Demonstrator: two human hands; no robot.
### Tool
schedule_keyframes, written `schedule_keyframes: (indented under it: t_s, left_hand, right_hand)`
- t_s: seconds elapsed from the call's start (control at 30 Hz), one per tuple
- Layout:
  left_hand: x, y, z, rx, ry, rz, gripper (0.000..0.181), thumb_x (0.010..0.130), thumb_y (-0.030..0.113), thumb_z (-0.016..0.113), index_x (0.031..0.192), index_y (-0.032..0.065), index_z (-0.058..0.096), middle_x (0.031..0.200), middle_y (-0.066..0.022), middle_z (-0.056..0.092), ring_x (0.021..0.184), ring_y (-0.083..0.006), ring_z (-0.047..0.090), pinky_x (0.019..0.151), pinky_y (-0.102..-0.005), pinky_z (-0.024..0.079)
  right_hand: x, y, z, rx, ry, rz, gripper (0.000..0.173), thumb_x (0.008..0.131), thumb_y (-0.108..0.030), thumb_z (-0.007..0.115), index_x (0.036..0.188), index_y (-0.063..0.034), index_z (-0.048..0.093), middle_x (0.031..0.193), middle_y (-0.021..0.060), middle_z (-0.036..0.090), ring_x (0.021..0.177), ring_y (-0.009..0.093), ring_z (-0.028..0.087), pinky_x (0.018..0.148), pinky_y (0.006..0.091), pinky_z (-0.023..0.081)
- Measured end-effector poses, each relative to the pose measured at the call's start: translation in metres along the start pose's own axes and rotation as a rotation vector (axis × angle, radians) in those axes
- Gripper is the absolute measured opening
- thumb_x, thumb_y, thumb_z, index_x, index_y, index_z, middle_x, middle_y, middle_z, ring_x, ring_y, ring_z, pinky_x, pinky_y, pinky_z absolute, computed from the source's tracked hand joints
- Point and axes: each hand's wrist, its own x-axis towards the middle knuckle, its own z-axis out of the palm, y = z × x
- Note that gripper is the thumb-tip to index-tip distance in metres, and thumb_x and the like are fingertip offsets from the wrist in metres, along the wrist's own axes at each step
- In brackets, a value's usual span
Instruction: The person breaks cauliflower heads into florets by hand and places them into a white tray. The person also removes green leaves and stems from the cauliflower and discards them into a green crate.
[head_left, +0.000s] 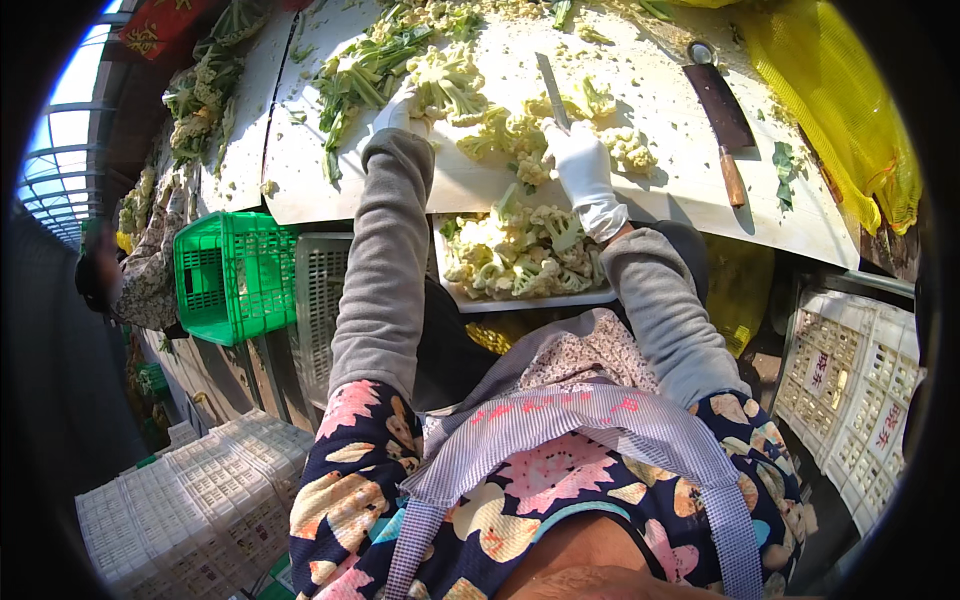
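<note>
A cauliflower head (447, 81) is held over the white tabletop in my gloved left hand (399, 111); part of that hand is hidden behind it. My gloved right hand (583, 161) grips a narrow knife (553, 90), its blade pointing away from me. Cut cauliflower florets (496, 133) lie between my hands, and more florets (631, 150) rest just right of the knife hand. Close to my lap, below the table edge, a white crate (487, 304) is heaped with cauliflower pieces (525, 251).
A cleaver (718, 105) with a wooden handle lies at right, near yellow mesh bags (832, 97). Green leaves and stalks (360, 82) pile at left. A green basket (236, 277) stands beside another person (150, 270). White crates (202, 502) are stacked lower left, with more crates (847, 397) at right.
</note>
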Motion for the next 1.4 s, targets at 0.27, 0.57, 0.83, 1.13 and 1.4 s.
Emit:
schedule_keyframes:
  t_s: [0.27, 0.57, 0.83, 1.13, 1.4]
  left_hand:
    - [-0.083, -0.052, -0.038, -0.056, 0.349, 0.195, 0.022, 0.089, 0.007, 0.066, 0.11, -0.0019, 0.065, 0.095, -0.0103, 0.068, 0.08, -0.0232, 0.066, 0.069, -0.0336, 0.057]
    - [-0.099, -0.064, -0.043, -0.156, 0.45, 0.361, 0.034, 0.083, -0.007, 0.066, 0.116, -0.0052, 0.059, 0.099, -0.0133, 0.068, 0.077, -0.0212, 0.064, 0.068, -0.0306, 0.053]
    - [-0.127, -0.059, -0.007, -0.024, 0.467, 0.245, 0.043, 0.085, -0.003, 0.064, 0.126, -0.0038, 0.052, 0.106, -0.0192, 0.067, 0.09, -0.0256, 0.067, 0.078, -0.0344, 0.055]
    - [-0.118, -0.052, -0.006, -0.008, 0.573, 0.208, 0.032, 0.085, 0.007, 0.075, 0.11, -0.0083, 0.062, 0.096, -0.0153, 0.07, 0.073, -0.0217, 0.066, 0.063, -0.0325, 0.053]
    - [-0.053, -0.088, -0.082, 0.95, 0.221, 0.464, 0.031, 0.088, 0.01, 0.068, 0.116, -0.0022, 0.061, 0.106, -0.0125, 0.067, 0.084, -0.021, 0.063, 0.074, -0.032, 0.052]
  right_hand:
    - [-0.046, -0.098, 0.028, 0.113, -0.384, 0.196, 0.037, 0.098, -0.039, 0.052, 0.098, -0.0045, 0.066, 0.077, 0.0191, 0.069, 0.076, 0.039, 0.067, 0.069, 0.0478, 0.052]
    - [-0.057, -0.129, 0.062, -0.023, -0.345, 0.179, 0.021, 0.096, -0.02, 0.049, 0.096, -0.0022, 0.06, 0.079, 0.022, 0.069, 0.077, 0.042, 0.067, 0.069, 0.0502, 0.052]
    - [-0.06, -0.13, 0.061, -0.094, -0.318, 0.217, 0.018, 0.091, -0.016, 0.051, 0.096, -0.0012, 0.059, 0.081, 0.0239, 0.069, 0.078, 0.043, 0.068, 0.071, 0.051, 0.052]
    - [-0.037, -0.093, 0.068, -0.288, -0.282, 0.099, 0.017, 0.089, -0.011, 0.051, 0.102, -0.0031, 0.059, 0.081, 0.0191, 0.07, 0.078, 0.038, 0.069, 0.069, 0.0467, 0.053]
    - [0.02, -0.055, 0.044, -0.341, -0.268, 0.06, 0.023, 0.09, -0.02, 0.055, 0.095, -0.0028, 0.07, 0.085, 0.0182, 0.071, 0.079, 0.032, 0.07, 0.068, 0.041, 0.056]
